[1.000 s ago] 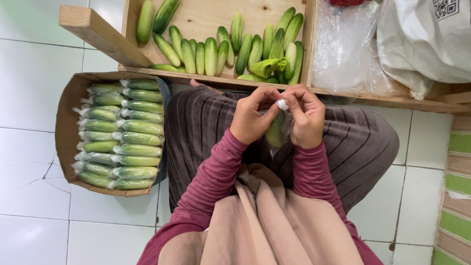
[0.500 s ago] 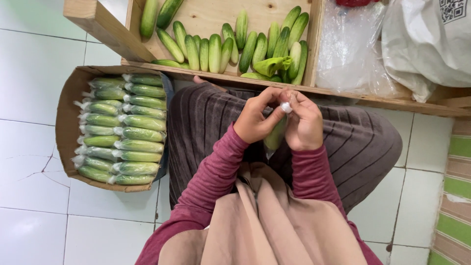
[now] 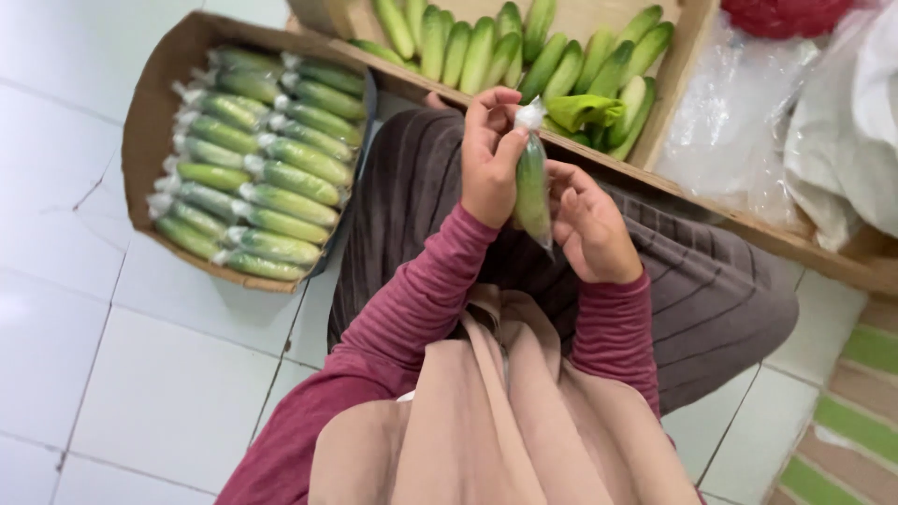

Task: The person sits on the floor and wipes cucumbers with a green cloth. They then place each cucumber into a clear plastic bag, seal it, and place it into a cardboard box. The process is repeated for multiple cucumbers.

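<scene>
Pinched at its twisted top between the fingers of the left hand [image 3: 488, 154], a cucumber sealed in a clear plastic bag [image 3: 533, 187] hangs upright above the person's lap, while the right hand [image 3: 589, 229] sits just beside its lower end, fingers loosely curled and touching the bag. To the left on the white tiled floor [image 3: 122, 374], a cardboard box [image 3: 150, 103] holds rows of bagged cucumbers [image 3: 253, 168]; ahead, a wooden tray [image 3: 673, 103] carries loose cucumbers [image 3: 524, 47], with crumpled plastic bags [image 3: 739, 112] beside it.

White tiled floor [image 3: 140, 393]: cardboard box [image 3: 150, 103] of bagged cucumbers, wooden tray [image 3: 683, 103] of loose cucumbers.
</scene>
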